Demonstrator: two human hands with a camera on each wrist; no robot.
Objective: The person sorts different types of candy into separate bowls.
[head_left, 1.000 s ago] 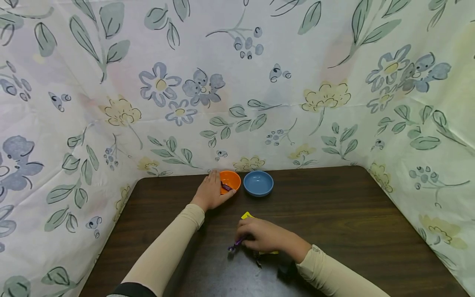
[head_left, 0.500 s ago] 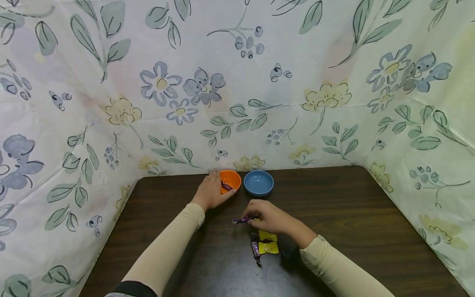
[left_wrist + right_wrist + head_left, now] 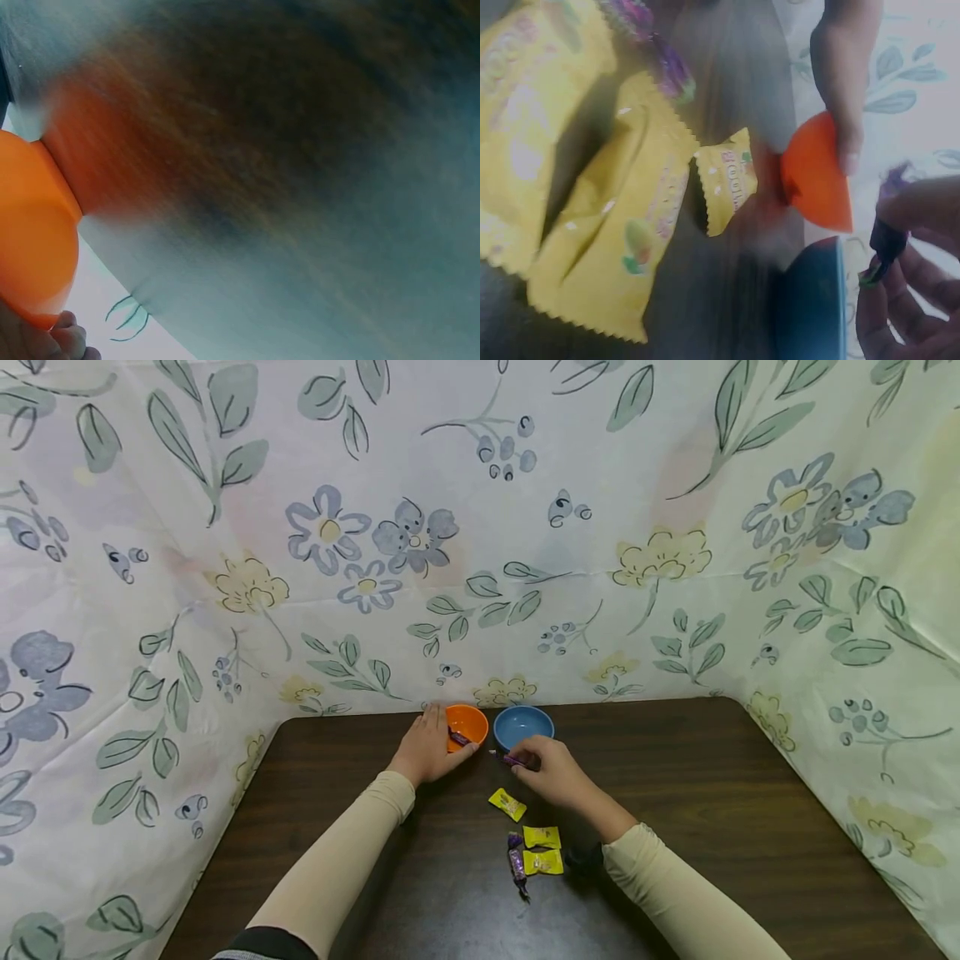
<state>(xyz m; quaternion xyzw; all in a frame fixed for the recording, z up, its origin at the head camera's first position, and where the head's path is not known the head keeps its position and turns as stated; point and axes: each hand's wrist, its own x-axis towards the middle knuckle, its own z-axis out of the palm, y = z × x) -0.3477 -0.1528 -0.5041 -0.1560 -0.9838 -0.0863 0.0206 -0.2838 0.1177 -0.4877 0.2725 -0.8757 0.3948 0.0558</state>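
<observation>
My left hand (image 3: 429, 749) holds the orange bowl (image 3: 468, 718) at its left side, with the thumb along the near side. A purple-wrapped candy (image 3: 459, 738) lies inside that bowl. Between the fingertips of my right hand (image 3: 551, 770) is another purple twist-wrapped candy (image 3: 889, 236), pinched just in front of the blue bowl (image 3: 523, 723). On the table in front of the bowls lie yellow-wrapped candies: one alone (image 3: 507, 804), then an upper one (image 3: 542, 837) and a lower one (image 3: 543, 862) close together. Beside that pair is a purple candy (image 3: 517, 866).
The dark wooden table (image 3: 660, 777) carries both bowls side by side near its back edge. A floral cloth (image 3: 570, 543) hangs behind the table and along its sides.
My right hand has lifted the purple candy away from the yellow candies and carried it forward to the blue bowl, uncovering the candies beneath. My left hand stays at the orange bowl.
</observation>
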